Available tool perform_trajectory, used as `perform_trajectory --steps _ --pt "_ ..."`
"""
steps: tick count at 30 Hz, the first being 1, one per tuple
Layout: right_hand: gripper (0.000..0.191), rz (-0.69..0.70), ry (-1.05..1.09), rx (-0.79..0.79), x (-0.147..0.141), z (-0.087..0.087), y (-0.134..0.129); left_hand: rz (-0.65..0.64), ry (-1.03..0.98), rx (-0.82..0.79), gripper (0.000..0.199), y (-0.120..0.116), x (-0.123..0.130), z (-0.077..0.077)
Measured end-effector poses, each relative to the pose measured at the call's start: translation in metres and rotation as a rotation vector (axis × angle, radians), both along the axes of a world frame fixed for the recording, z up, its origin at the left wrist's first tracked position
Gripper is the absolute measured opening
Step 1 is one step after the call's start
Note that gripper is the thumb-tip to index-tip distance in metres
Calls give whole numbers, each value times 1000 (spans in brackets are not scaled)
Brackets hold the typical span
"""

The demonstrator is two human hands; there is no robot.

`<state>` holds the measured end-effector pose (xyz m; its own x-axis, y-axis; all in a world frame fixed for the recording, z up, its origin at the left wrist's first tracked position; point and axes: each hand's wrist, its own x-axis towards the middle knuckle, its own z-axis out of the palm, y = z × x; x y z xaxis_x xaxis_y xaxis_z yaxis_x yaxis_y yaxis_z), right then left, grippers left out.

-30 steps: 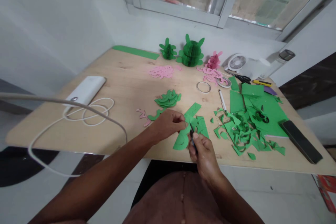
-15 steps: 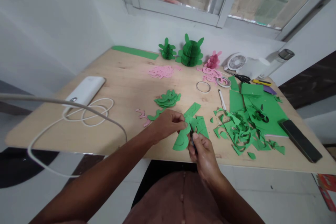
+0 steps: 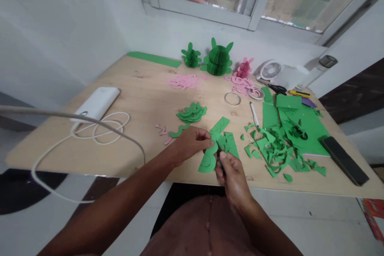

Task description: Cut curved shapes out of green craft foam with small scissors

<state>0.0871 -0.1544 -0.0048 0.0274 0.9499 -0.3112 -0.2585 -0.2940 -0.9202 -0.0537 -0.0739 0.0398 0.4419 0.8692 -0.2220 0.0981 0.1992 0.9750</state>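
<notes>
My left hand (image 3: 198, 141) pinches a piece of green paper (image 3: 207, 163) with curved edges and drawn outlines. My right hand (image 3: 229, 168) is closed round a small pair of scissors (image 3: 220, 153), whose blades meet the paper's right edge; most of the handles are hidden in my fingers. Under and behind the held piece, more green paper lies on the table. Just beyond my left hand rests a stack of curved green cutouts (image 3: 192, 113). A single green curved strip (image 3: 179, 131) and pink cutouts (image 3: 163, 134) lie beside my left wrist.
Green scraps (image 3: 277, 150) and green sheets (image 3: 318, 132) cover the right side, near a black phone (image 3: 343, 160). Paper honeycomb figures (image 3: 218, 60) stand along the wall. A power bank (image 3: 97, 103) with a looped white cable (image 3: 112, 128) sits on the left.
Almost nothing differs. The held green paper has shifted very slightly, and both hands keep their grip in nearly the same place.
</notes>
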Motion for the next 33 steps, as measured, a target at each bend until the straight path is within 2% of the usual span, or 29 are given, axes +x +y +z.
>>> perform_trajectory --steps 6,11,14,18,24,28,33 --pt "38 77 49 5 9 -8 -8 100 -55 -36 18 -3 -5 -4" --pt "40 279 22 -40 28 -8 -21 188 -54 -38 18 -8 -7 -6" --pt "39 245 15 -1 33 -1 -24 217 -39 -21 19 -11 -6 -9" --pt "39 201 -1 44 26 5 -17 203 -41 -2 20 -19 -4 -10" --pt "36 -56 -2 61 14 7 -2 217 -83 -40 21 -28 -2 -6" --pt "32 -75 -52 80 11 13 6 163 -117 -89 21 -32 0 -9" --pt "26 -65 -84 90 11 17 13 159 -157 -127 16 -36 2 -13"
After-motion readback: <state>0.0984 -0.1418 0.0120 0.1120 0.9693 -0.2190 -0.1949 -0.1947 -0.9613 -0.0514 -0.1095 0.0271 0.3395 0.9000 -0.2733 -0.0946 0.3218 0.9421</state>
